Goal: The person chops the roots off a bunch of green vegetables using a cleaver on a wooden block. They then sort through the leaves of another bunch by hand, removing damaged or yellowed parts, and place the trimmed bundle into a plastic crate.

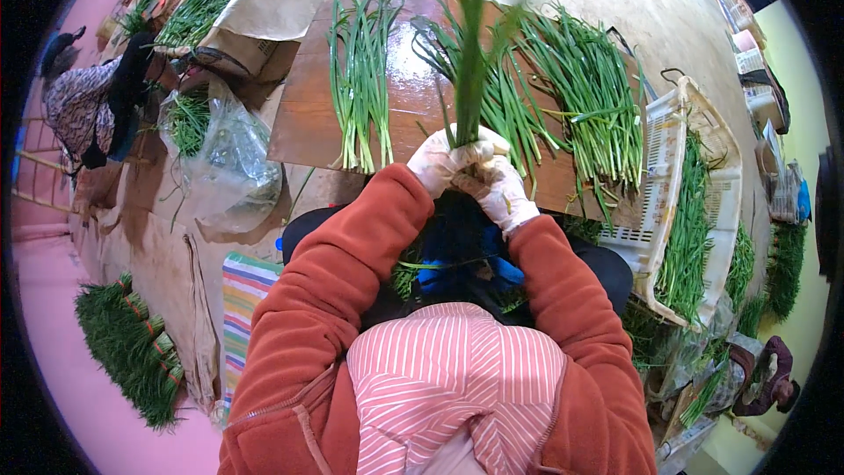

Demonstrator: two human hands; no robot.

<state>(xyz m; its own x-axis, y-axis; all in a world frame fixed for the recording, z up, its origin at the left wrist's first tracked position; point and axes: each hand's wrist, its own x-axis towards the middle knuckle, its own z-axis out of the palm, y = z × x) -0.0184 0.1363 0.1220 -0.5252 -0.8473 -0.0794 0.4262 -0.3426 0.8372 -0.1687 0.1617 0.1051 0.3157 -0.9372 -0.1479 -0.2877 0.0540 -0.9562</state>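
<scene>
My left hand (436, 159) and my right hand (498, 190), both in white gloves, meet at the near edge of a brown wooden board (297, 115). Between them they grip an upright bunch of green leafy stalks (469, 72), its tops blurred close to the camera. The lower ends of the bunch are hidden by the gloves. On the board, a narrow row of similar stalks (361, 79) lies to the left. A loose group (511, 109) lies just behind and right of my hands, and a larger pile (597, 99) is at the board's right.
A white plastic crate (666, 178) holding greens stands right of the board. A clear plastic bag (241, 171) with greens is at the left. Tied green bundles (132, 349) lie at lower left. Other people are at the far left (86, 99) and lower right (768, 376).
</scene>
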